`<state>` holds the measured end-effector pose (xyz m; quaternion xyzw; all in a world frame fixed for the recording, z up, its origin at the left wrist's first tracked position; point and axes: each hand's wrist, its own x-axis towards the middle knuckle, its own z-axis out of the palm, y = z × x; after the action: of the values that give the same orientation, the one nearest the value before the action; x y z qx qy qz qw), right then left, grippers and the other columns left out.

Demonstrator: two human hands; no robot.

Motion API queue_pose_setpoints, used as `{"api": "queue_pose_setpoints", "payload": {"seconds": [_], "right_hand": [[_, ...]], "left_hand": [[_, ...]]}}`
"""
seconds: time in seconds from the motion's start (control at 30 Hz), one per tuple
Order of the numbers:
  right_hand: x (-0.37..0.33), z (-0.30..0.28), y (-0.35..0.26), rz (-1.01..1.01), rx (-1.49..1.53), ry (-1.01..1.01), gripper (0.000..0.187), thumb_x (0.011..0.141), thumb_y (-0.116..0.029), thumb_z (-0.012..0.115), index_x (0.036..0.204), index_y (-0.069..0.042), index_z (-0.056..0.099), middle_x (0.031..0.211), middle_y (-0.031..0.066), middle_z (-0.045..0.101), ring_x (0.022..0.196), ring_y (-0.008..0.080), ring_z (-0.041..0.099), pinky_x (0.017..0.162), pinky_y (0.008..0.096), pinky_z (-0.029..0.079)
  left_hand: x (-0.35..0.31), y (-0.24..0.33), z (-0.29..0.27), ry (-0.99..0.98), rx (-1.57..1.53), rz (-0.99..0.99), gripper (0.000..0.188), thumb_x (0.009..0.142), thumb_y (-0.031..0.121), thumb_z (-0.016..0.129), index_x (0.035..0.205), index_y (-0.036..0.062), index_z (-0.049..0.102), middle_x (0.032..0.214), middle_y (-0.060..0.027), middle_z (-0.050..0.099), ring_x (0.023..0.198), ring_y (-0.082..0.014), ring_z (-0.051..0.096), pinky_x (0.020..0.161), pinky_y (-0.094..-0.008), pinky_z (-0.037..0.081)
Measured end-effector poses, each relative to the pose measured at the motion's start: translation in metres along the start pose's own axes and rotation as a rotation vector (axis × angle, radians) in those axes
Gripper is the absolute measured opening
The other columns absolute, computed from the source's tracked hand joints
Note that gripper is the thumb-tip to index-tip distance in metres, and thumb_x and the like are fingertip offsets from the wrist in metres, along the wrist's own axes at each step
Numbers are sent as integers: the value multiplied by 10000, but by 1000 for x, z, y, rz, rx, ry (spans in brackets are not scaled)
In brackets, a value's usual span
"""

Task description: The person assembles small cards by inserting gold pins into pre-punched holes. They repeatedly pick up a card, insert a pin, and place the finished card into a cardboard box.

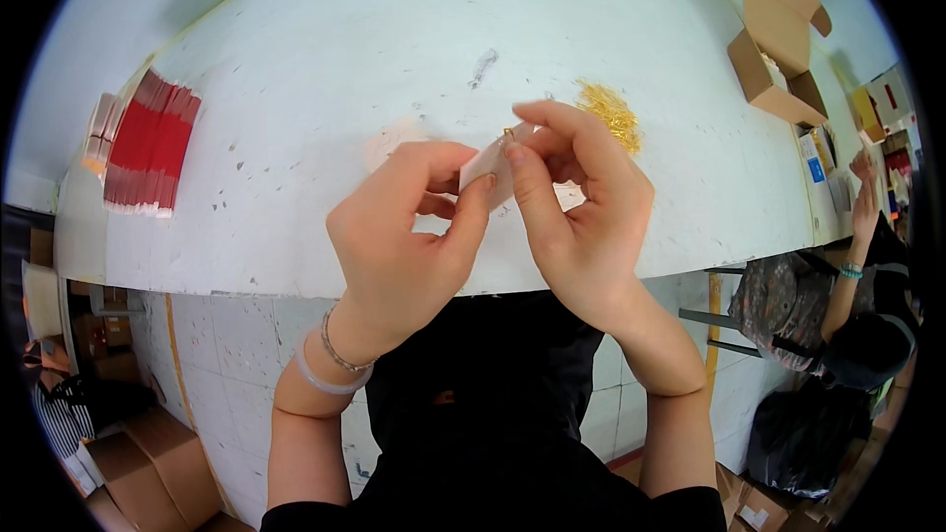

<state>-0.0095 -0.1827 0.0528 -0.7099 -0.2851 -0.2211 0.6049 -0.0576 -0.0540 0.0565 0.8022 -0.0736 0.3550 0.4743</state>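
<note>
Above the near part of the table, my left hand (399, 227) pinches a small pale card (500, 177) between thumb and fingers. My right hand (586, 207) is closed at the card's upper edge, its thumb pressed against a small gold wire piece (508, 135). Whether that piece is a pin or a clip is too small to tell. Just beyond my right hand lies a pile of similar thin gold pieces (611, 116). Pale flat pieces (396, 141) lie on the table, partly hidden behind my hands.
Red bundled strips with pale ends (156, 143) lie at the table's (325, 69) left. An opened cardboard box (777, 74) stands at the far right. Another person's hand (865, 207) shows at the right edge, near a chair (778, 300). Cartons (158, 463) are on the floor lower left.
</note>
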Motion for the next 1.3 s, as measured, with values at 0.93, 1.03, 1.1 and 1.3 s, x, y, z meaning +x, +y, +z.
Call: {"api": "queue_pose_setpoints", "payload": {"seconds": [0.93, 1.03, 1.1, 1.3], "right_hand": [[7, -91, 63, 449, -136, -540, 36, 841, -33, 653, 846, -7, 629, 818, 50, 581, 705, 166, 528, 648, 285, 444], [5, -89, 75, 436, -198, -583, 36, 827, -35, 651, 835, -4, 636, 820, 89, 575, 732, 224, 571, 663, 318, 467], [1, -89, 79, 447, -212, -598, 29, 823, -30, 651, 831, -5, 636, 818, 90, 565, 751, 229, 572, 667, 325, 467], [-8, -84, 92, 395, -209, -575, 46, 813, 14, 662, 831, -9, 626, 830, 59, 533, 715, 174, 525, 633, 280, 436]], "left_hand": [[-29, -23, 60, -422, -362, -571, 329, 765, -30, 733, 1074, -3, 624, 922, -89, 664, 792, -116, 682, 599, -240, 573], [-31, -34, 66, -480, -252, -513, 337, 749, -40, 742, 1064, 5, 631, 957, -74, 613, 806, -113, 656, 611, -237, 580], [-28, -33, 65, -553, -164, -496, 338, 754, -62, 738, 1068, 4, 632, 1000, -56, 570, 850, -94, 622, 639, -214, 581], [-34, -38, 69, -489, -66, -468, 337, 725, -32, 773, 1038, 16, 658, 1003, -42, 534, 820, -74, 567, 602, -198, 567]]}}
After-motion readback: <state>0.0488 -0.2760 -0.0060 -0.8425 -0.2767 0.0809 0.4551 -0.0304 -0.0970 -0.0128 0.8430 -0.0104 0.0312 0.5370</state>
